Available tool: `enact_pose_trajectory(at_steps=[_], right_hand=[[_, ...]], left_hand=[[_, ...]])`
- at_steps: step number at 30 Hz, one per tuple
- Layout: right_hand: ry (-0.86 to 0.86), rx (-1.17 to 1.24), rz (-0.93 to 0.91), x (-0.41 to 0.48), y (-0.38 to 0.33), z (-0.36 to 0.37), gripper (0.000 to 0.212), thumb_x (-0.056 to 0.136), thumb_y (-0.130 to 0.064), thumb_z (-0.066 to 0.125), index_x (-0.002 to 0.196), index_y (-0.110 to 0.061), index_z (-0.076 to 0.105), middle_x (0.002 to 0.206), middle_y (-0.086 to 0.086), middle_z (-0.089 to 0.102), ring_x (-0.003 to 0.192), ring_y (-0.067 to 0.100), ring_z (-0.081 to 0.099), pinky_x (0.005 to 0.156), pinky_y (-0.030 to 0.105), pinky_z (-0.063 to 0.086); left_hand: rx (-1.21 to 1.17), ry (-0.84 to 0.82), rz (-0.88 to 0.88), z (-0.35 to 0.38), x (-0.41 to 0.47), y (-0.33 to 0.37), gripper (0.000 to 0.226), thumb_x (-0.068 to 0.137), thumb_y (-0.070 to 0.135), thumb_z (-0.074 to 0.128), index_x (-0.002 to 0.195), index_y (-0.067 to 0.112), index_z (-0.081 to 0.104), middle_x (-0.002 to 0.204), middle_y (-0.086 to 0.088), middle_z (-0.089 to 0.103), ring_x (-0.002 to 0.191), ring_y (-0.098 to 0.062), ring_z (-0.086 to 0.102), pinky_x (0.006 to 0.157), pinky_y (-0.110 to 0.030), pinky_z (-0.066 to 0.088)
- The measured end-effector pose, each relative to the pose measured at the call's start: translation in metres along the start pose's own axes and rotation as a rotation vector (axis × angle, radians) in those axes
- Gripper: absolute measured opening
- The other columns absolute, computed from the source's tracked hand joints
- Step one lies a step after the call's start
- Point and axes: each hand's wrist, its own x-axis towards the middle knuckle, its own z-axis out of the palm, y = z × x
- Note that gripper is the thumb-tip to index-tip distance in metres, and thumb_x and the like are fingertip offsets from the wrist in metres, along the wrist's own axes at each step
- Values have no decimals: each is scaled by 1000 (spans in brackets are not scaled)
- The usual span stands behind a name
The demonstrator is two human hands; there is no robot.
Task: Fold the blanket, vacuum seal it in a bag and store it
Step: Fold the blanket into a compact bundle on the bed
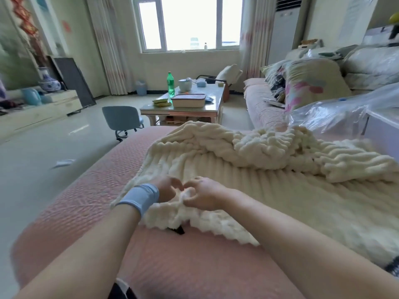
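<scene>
on pink quilted sofa cushion (90, 203), left hand (167, 188) and right hand (205, 196) both pinch the near edge of cream ribbed fluffy blanket (269, 190).

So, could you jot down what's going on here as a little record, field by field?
surface: pink padded cover
blanket: cream, ribbed, spread out, far part bunched, not yet folded
left hand: blue wristband, grips the blanket's near edge
right hand: pinches the same edge beside it
bag: clear plastic bag, right, beyond the blanket
background: coffee table with a green bottle
</scene>
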Motion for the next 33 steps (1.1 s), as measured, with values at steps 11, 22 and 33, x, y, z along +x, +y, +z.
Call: enact_pose_trajectory(at_steps=[11,22,33], right_hand=[[-15,-329,1,96,-61,83,78,86,-58,54,152,-29,25,157,9,34,144,33,35,101,43,44],[170,-214,-216,133,-143,78,32,95,-43,49,117,-27,65,121,6,69,114,30,62,87,33,45],[188,6,-169,108,-56,27,32,93,-36,57,124,-38,67,131,-7,65,120,17,58,103,31,45]], left_hand=[[44,-16,-313,-3,15,-111,77,91,30,59,152,40,15,156,-13,29,136,-30,40,109,-32,33],[255,81,-462,-40,1,-167,47,96,28,48,140,45,44,147,-4,41,134,-27,44,105,-41,42],[267,56,-513,-43,24,-108,55,89,33,50,143,31,42,151,-7,37,138,-31,33,108,-44,32]])
